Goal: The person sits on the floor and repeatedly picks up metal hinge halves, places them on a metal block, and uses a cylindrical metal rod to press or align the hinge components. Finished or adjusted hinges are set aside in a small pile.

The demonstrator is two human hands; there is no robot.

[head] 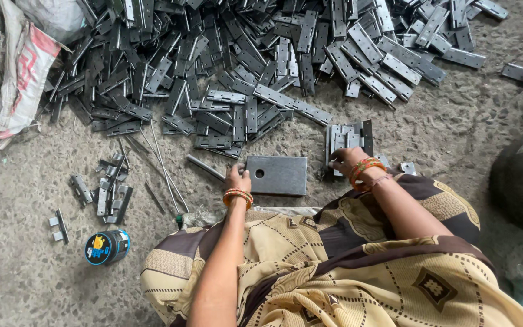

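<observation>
A grey steel plate (276, 175) with one round hole near its left end was laid flat on the concrete floor (443, 133), just above the seated person's lap. The left hand (237, 180) was set against the plate's left edge, at 9 o'clock of it, fingers curled on the edge; a firm closing of the grip on it could not be told. A short metal rod (204, 167) was seen lying at 10 o'clock of that hand, just beside it.

The right hand (345, 161) was placed at 3 o'clock of the plate, its fingers closed on the lower end of a small stack of hinges (347, 140) stood on edge on the floor. A loose small metal piece (407, 168) lay just right of that wrist. Orange bangles were worn on both wrists.

A large heap of hinges (261, 54) was spread across the floor at 12 o'clock, well above both hands. Thin wires (163, 166) ran down from the heap at 10 o'clock of the left hand. Further left, a small cluster of metal parts (107, 191) was scattered, and a blue and black round tin (107, 247) stood at 8 o'clock. A white sack (19, 72) lay at the far left edge, and a dark rounded object (522, 181) was seen at the right edge.
</observation>
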